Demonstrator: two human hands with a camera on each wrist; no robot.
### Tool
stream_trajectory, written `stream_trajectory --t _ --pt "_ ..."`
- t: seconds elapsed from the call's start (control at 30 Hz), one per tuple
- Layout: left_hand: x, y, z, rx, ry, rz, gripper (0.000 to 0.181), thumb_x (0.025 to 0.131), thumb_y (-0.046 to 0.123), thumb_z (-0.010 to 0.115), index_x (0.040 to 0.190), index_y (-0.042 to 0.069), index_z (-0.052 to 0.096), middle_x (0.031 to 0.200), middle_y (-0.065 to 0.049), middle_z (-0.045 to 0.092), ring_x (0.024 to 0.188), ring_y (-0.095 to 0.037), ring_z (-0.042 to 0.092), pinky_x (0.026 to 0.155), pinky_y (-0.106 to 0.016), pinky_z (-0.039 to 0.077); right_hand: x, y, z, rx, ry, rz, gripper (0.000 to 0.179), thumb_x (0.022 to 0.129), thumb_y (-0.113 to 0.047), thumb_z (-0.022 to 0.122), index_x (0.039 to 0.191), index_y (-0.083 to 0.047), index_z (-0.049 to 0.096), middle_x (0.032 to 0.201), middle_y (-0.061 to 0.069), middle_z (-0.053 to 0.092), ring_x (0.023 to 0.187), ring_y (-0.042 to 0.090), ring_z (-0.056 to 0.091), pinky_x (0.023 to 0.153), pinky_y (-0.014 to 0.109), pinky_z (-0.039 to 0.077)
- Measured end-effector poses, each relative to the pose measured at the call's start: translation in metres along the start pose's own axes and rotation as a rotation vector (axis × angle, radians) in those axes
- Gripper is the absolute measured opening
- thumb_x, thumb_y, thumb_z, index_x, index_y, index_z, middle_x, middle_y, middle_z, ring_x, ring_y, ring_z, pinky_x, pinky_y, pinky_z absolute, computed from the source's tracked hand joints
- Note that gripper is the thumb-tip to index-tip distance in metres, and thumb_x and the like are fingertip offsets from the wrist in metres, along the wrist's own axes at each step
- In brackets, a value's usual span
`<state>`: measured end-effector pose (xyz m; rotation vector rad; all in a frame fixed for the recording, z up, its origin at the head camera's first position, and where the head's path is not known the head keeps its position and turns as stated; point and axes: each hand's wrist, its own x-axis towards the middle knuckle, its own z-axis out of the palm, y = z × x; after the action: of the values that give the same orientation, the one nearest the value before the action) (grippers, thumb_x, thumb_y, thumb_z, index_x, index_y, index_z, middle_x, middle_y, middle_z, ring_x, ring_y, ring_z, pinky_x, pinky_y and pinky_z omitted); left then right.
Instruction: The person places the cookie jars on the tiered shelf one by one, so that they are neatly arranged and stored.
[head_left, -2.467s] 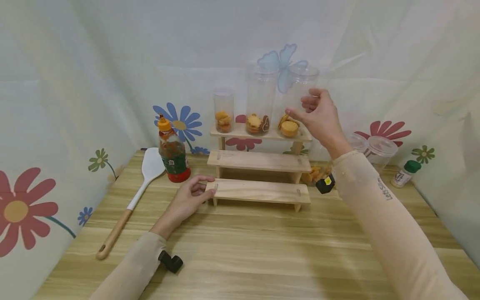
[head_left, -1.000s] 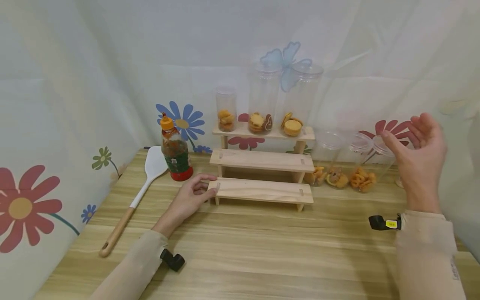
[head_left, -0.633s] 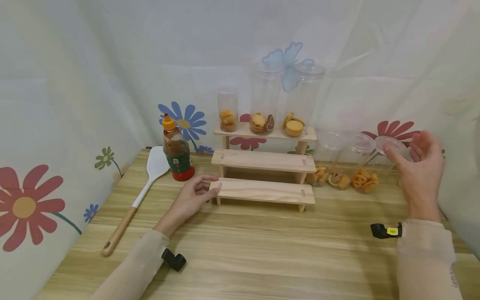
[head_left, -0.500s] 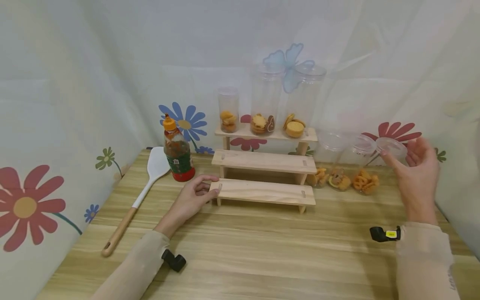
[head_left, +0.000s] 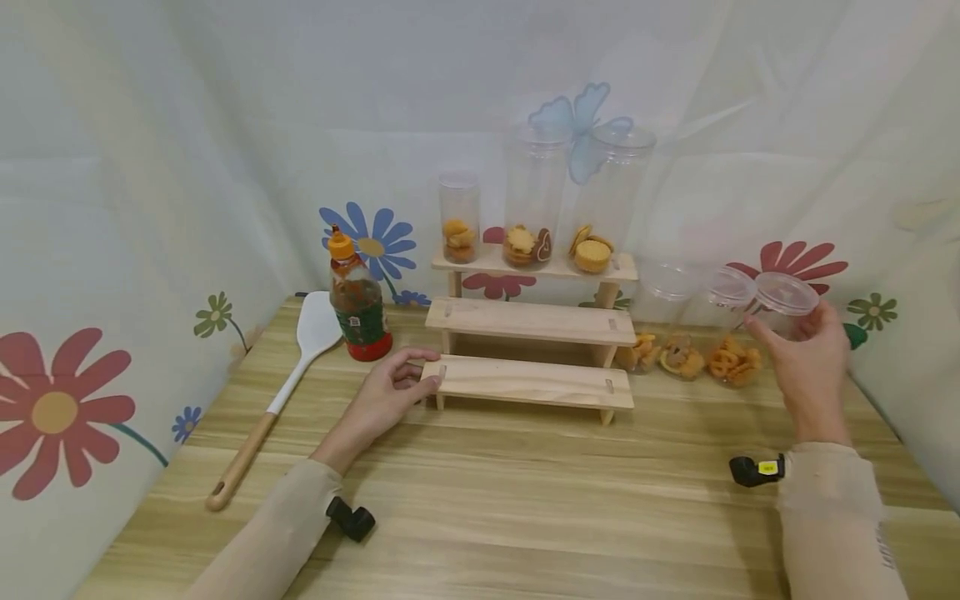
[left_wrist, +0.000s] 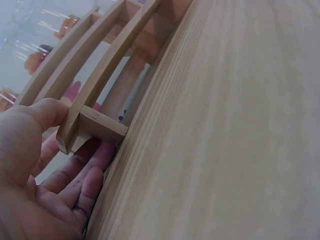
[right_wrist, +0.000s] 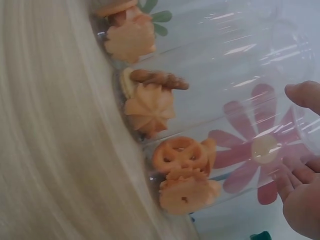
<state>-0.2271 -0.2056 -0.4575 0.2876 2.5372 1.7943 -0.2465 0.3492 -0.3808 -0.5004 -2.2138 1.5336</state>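
My left hand [head_left: 384, 398] holds the left end of the lowest step of a three-tier wooden shelf [head_left: 529, 381]. The left wrist view shows the thumb at the board edge and the curled fingers [left_wrist: 90, 175] beside the end support. At the right, my right hand [head_left: 810, 367] is curled around the upper part of a clear lidded jar [head_left: 787, 293], thumb on one side and fingers on the other. Wheel-shaped and other snacks [right_wrist: 182, 155] lie in the jar's bottom. It stands rightmost in a row, beside two similar jars [head_left: 727, 287] with biscuits.
Three clear jars [head_left: 459, 204] with cookies stand on the top step. Left of the shelf are a sauce bottle [head_left: 360, 312] with an orange cap and a white spatula [head_left: 318, 323] with a wooden handle. A green cap [head_left: 855, 335] shows behind my right hand.
From beside the top-step jars, my right hand has moved right and down, then left onto the rightmost table jar. My left hand keeps its hold on the shelf.
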Motion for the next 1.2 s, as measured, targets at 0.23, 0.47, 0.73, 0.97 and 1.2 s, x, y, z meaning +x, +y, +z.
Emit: stream_trajectory --t 0.23,0.47,0.73,0.97,1.2 --pt "0.002 0.001 0.0 -0.013 0.0 0.018 0.038 0.106 0.022 0.08 0.142 0.014 0.07 0.113 -0.016 0.079 0.096 -0.024 0.071 0.08 -0.026 0.055 0.006 0.014 0.004 -0.063 -0.018 0.017 0.081 0.104 -0.039 0.08 0.171 -0.019 0.04 0.173 0.01 0.045 0.158 0.027 0.042 0.13 0.038 0.035" --pt "0.003 0.003 0.0 -0.002 -0.001 0.019 0.038 0.106 0.023 0.08 0.142 0.015 0.07 0.114 -0.015 0.079 0.1 -0.024 0.071 0.084 -0.026 0.055 0.008 0.024 0.005 -0.08 -0.036 0.041 0.081 0.103 -0.043 0.08 0.169 -0.015 0.043 0.164 0.004 0.051 0.151 0.025 0.046 0.129 0.038 0.037" --pt "0.002 0.003 0.0 0.003 0.004 0.016 0.038 0.106 0.022 0.08 0.142 0.015 0.07 0.115 -0.015 0.079 0.103 -0.023 0.071 0.086 -0.026 0.056 0.008 0.032 0.007 -0.074 -0.058 0.037 0.082 0.104 -0.039 0.08 0.171 -0.014 0.039 0.17 0.007 0.048 0.157 0.023 0.045 0.128 0.033 0.038" --pt "0.001 0.001 0.0 -0.001 0.008 0.01 0.038 0.106 0.023 0.08 0.142 0.015 0.07 0.114 -0.015 0.079 0.102 -0.023 0.072 0.085 -0.026 0.056 0.009 0.036 0.007 -0.059 -0.081 0.021 0.079 0.104 -0.036 0.081 0.169 -0.014 0.042 0.165 0.004 0.051 0.154 0.022 0.047 0.123 0.024 0.041" --pt "0.0 0.0 0.0 0.0 0.004 -0.001 0.038 0.107 0.025 0.08 0.142 0.016 0.071 0.113 -0.014 0.079 0.1 -0.024 0.072 0.084 -0.027 0.056 0.009 0.04 0.006 -0.067 -0.093 0.014 0.076 0.103 -0.036 0.083 0.166 -0.014 0.046 0.157 0.0 0.055 0.153 0.022 0.049 0.112 0.012 0.044"
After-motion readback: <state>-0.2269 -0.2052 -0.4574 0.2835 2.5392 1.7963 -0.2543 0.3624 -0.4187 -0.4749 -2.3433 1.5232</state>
